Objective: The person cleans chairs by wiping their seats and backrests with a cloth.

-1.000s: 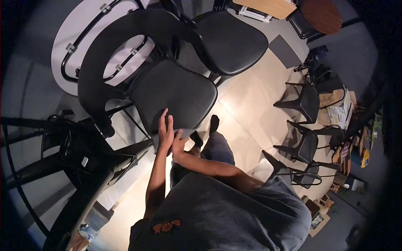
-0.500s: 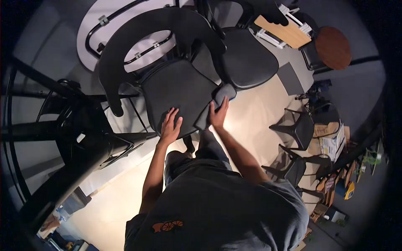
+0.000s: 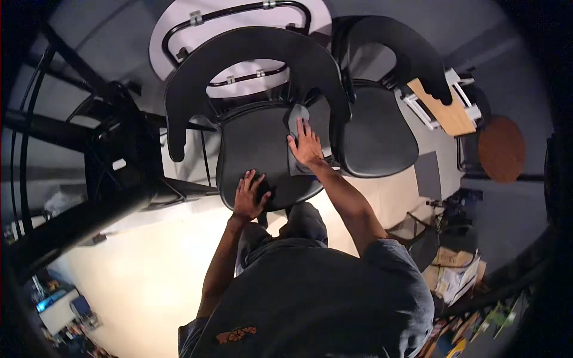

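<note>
A black armchair (image 3: 253, 143) with a padded seat and a curved back rail stands in front of me. On the right part of its seat lies a grey cloth (image 3: 299, 111), partly hidden under my right hand (image 3: 308, 146). That hand holds the cloth against the seat, its fingers pointing toward the backrest. Spread near the front left of the same seat, my left hand (image 3: 249, 197) rests with its fingers apart and nothing in them.
A second black chair (image 3: 379, 134) stands close on the right. Behind are a white oval tabletop (image 3: 170, 42) with black tubing and a folded wooden-topped piece (image 3: 441, 107). A round brown stool top (image 3: 501, 149) is farther right. Dark metal framework (image 3: 71, 221) fills the left.
My right hand has carried the cloth from the seat's right front edge inward and toward the backrest. My left hand stays on the front left of the seat. The view has shifted.
</note>
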Action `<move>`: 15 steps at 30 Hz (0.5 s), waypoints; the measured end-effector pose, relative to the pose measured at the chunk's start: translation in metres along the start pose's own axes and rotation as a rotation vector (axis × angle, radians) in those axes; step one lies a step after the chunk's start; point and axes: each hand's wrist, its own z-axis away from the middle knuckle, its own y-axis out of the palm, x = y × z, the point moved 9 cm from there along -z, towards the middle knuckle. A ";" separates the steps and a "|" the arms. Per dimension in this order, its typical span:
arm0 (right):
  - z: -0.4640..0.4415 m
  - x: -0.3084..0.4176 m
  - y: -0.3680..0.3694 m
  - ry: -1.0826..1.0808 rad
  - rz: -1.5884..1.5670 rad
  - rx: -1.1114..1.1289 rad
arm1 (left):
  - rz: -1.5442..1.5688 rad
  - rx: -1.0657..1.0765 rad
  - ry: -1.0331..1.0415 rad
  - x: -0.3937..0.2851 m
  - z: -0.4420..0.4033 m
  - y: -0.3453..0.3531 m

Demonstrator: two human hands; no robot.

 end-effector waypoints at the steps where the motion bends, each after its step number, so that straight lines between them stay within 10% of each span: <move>1: -0.006 0.007 -0.006 -0.044 0.018 -0.090 | 0.029 0.010 -0.039 0.001 -0.003 0.000; 9: 0.084 0.072 0.008 -0.289 -0.113 -0.137 | 0.433 -0.130 -0.415 -0.023 -0.001 -0.013; 15: 0.139 0.074 0.018 -0.574 -0.397 0.072 | 0.311 -0.282 -0.253 -0.038 -0.001 0.016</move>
